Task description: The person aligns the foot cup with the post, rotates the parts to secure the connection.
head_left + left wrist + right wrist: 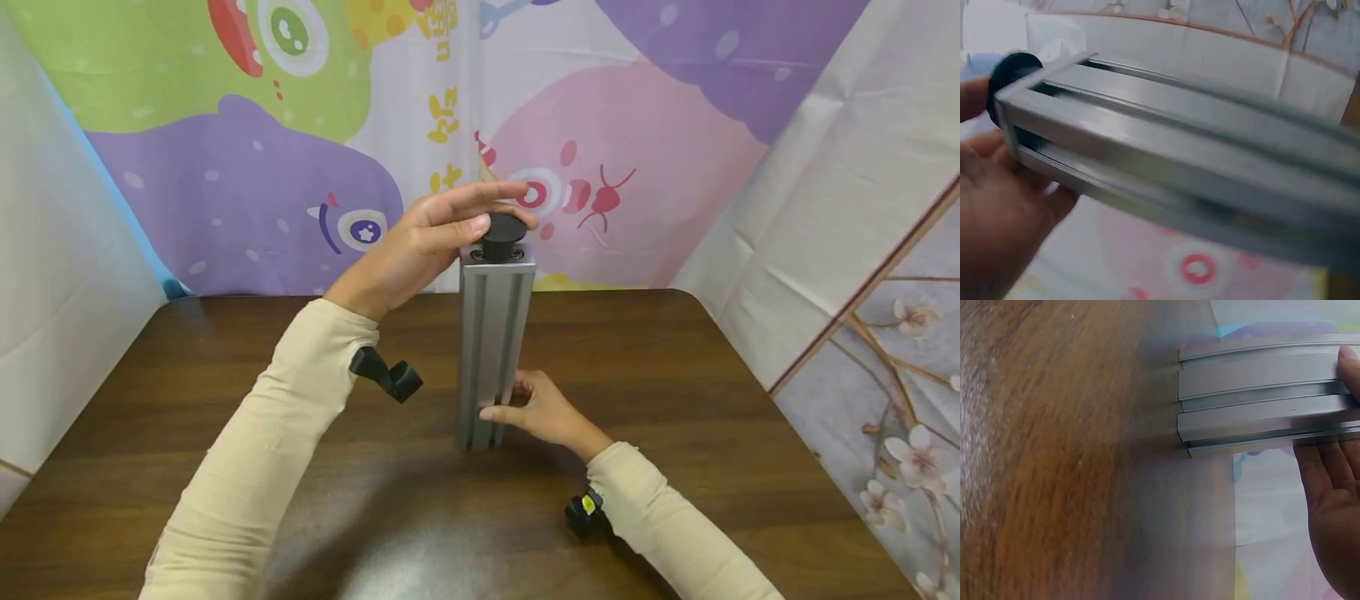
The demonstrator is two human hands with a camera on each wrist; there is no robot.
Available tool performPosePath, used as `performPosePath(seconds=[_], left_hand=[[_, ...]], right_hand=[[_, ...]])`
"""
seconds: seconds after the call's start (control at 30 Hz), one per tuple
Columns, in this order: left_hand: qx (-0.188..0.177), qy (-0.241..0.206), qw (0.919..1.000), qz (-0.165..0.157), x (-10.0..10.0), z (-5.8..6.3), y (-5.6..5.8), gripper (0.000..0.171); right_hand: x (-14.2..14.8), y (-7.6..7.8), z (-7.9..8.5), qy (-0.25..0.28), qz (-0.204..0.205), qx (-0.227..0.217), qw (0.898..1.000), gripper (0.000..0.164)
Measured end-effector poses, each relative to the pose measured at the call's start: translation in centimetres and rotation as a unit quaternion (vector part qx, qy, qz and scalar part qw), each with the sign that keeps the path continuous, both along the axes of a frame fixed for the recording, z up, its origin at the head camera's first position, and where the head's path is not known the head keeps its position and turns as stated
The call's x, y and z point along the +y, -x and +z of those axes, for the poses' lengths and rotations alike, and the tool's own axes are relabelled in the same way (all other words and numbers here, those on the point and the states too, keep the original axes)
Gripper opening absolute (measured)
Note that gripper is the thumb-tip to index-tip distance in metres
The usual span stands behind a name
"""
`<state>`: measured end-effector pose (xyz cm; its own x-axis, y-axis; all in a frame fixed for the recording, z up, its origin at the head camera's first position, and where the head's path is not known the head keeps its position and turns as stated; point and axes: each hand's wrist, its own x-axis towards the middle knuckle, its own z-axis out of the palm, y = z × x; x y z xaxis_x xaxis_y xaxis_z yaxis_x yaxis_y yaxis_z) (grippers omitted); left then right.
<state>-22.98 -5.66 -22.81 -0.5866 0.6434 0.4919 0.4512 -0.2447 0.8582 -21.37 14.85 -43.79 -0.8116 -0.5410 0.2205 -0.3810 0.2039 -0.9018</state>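
Observation:
A silver slotted aluminium profile (493, 350) stands upright on the table. On its top end sits a black round foot (506, 229) with a flat disc. My left hand (423, 242) holds this foot at the disc's edge, thumb on the near side and fingers reaching behind; the index finger extends past it. In the left wrist view, the foot (1013, 78) is partly hidden by the fingers. Low on the profile, my right hand (543, 410) grips it, thumb on the front face. The right wrist view shows the profile's bottom end (1188, 403) at the tabletop, fingers under the side.
The brown wooden table (660, 400) reaches back to a cartoon-printed cloth (300, 192). White cloth walls (817, 192) stand at both sides. Black straps or mounts hang from both wrists, one on the left sleeve (300, 392).

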Motion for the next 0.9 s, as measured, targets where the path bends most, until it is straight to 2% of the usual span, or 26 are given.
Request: performPosePath(seconds=[0.03,0.07,0.1,0.13,0.17,0.23,0.27,0.3,0.33,0.37,0.5,0.63,0.67,0.77,0.9], left_hand=[[0.027,0.019,0.9988,0.037,0.0,0.2,-0.3,0.04],[0.065,0.042,0.9935,0.084,0.1,0.4,-0.7,0.04],[0.108,0.068,0.9819,0.14,0.1,0.5,-1.1,0.04],[0.153,0.089,0.9643,0.197,0.3,0.7,-1.5,0.041],[0.193,0.105,0.9435,0.248,0.5,0.8,-1.9,0.041],[0.251,0.117,0.9026,0.33,0.8,0.9,-2.6,0.042],[0.268,0.113,0.8895,0.353,1.0,0.9,-2.8,0.042],[0.273,0.107,0.8847,0.363,1.1,0.9,-2.9,0.041],[0.273,0.1,0.8851,0.364,1.1,1.0,-3.0,0.039],[0.265,0.099,0.8891,0.36,1.0,1.0,-3.0,0.037],[0.217,0.117,0.9113,0.33,0.6,1.4,-2.8,0.038],[0.2,0.138,0.9212,0.304,0.4,1.9,-2.7,0.038],[0.202,0.14,0.922,0.299,0.4,1.9,-2.7,0.038],[0.222,0.155,0.9166,0.294,0.4,1.9,-2.8,0.034],[0.25,0.189,0.9002,0.302,0.2,2.0,-3.0,0.033]], right_hand=[[0.0,0.0,-0.1,0.003,0.003,0.0,1.0,0.023],[-0.1,0.0,-0.1,0.005,0.006,0.0,1.0,0.023],[-0.1,0.0,-0.1,0.007,0.009,0.0,1.0,0.023],[-0.1,0.1,-0.2,0.009,0.012,0.001,1.0,0.023],[-0.1,0.0,-0.1,0.01,0.013,0.002,1.0,0.023],[-0.1,0.1,-0.1,0.012,0.012,0.003,1.0,0.022],[0.0,0.1,0.0,0.011,0.011,0.005,1.0,0.022],[0.0,0.1,0.0,0.01,0.01,0.006,1.0,0.022],[0.0,0.1,0.0,0.008,0.009,0.007,1.0,0.022],[0.0,0.1,0.1,0.006,0.008,0.008,1.0,0.022],[0.1,0.2,0.2,-0.001,0.008,0.012,1.0,0.023],[0.1,0.1,0.6,-0.001,0.008,0.017,1.0,0.023],[0.1,0.1,0.6,0.0,0.009,0.018,1.0,0.023],[0.2,0.2,0.6,0.002,0.012,0.019,1.0,0.022],[0.2,0.4,0.2,0.003,0.016,0.012,1.0,0.024]])
